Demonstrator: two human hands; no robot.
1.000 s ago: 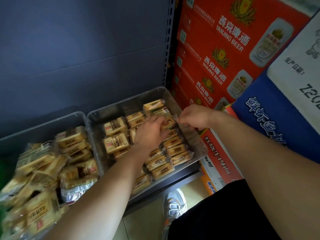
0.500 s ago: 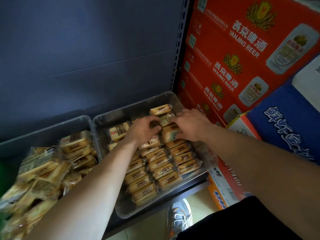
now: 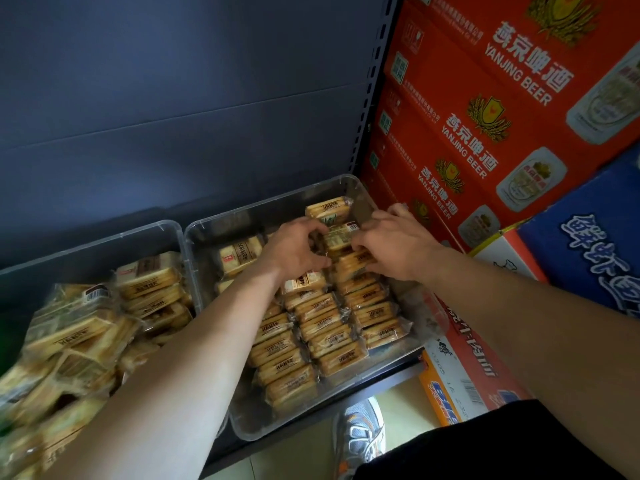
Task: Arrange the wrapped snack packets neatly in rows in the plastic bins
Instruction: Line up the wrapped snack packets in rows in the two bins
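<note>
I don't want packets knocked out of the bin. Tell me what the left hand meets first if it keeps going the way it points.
The left hand points up and right, towards the bin's far corner. First in line is probably the packet at its fingertips, already touching or nearly so; depth is unclear. Beyond lies another packet.
</note>
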